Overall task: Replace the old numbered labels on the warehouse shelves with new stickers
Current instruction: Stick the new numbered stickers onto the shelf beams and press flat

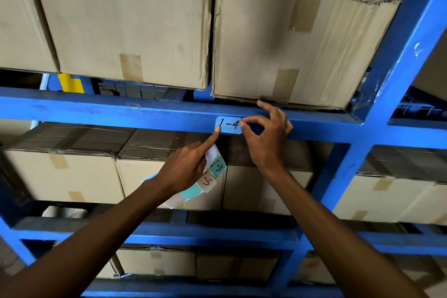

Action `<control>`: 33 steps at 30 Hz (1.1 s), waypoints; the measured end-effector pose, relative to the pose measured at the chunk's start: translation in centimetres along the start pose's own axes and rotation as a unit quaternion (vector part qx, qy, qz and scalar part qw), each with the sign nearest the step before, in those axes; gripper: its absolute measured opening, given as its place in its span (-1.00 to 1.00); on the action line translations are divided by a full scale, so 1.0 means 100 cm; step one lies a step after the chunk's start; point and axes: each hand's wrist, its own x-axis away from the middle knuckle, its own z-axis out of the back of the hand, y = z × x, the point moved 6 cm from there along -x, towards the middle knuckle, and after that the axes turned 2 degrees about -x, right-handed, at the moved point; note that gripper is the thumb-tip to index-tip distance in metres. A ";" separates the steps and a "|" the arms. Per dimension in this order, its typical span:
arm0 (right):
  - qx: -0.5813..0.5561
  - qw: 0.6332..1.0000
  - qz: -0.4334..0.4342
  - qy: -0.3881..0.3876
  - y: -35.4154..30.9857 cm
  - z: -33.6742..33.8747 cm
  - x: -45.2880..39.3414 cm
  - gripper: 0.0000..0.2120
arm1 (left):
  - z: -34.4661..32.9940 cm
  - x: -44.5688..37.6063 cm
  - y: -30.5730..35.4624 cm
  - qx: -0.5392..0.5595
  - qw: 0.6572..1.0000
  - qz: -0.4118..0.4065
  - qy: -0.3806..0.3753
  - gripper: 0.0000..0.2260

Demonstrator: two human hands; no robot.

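One pale blue label [228, 125], hand-marked "1-4", lies flat on the front face of the blue shelf beam [121, 113], and everything I do next turns on it. Its long axis runs along the beam, left to right, with the writing upright, so it reads level with the steel.

My right hand [268, 138] is at the label's right end: thumb and forefinger are pinched together on that edge, the other fingers fanned loosely above and beside it, one fingertip resting near the beam's upper lip. My left hand [186, 167] comes up from below the label, index finger [215, 132] stretched out and pressing its lower left corner; the remaining fingers are curled around a strip of stickers [208, 176], clamping it against my palm. Both hands touch the label, one at each short end.

I cannot tell for sure whether I am peeling this label off or smoothing it down. Either way, I judge that the move runs along the long axis, from the pinched right end toward the pinned left corner.

On the strip below the label, I can read "1-3" on a green sticker and what looks like "-5" in red. Above the label, a battered cardboard box [290, 43] sits on the beam.
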 end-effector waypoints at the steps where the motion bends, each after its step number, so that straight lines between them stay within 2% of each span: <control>1: 0.002 1.000 0.002 0.001 0.000 0.000 0.000 -0.92 | 0.000 0.000 0.000 -0.001 1.000 -0.001 0.000 -0.36; 8: -0.011 1.000 0.019 -0.007 0.005 0.011 -0.007 -0.86 | 0.002 0.000 -0.004 0.000 1.000 -0.005 -0.008 -0.37; 14: 0.020 0.996 0.065 -0.061 -0.001 0.006 -0.015 -0.75 | 0.016 -0.009 0.009 0.012 1.000 -0.018 -0.009 -0.38; 17: 0.044 0.992 0.083 -0.088 -0.003 0.001 -0.021 -0.74 | 0.024 -0.019 0.012 -0.027 1.000 -0.012 -0.001 -0.36; 22: 0.053 0.989 0.097 -0.097 0.004 0.006 -0.019 -0.75 | 0.019 -0.012 0.003 -0.096 0.995 0.027 -0.030 -0.23; 28: 0.111 0.972 0.145 -0.147 0.003 -0.001 -0.012 -0.50 | 0.011 -0.002 0.000 -0.128 0.990 0.026 -0.051 -0.17; 33: 0.105 0.970 0.153 -0.156 0.002 0.000 -0.020 -0.62 | 0.015 -0.003 0.004 -0.144 0.986 0.042 -0.069 -0.14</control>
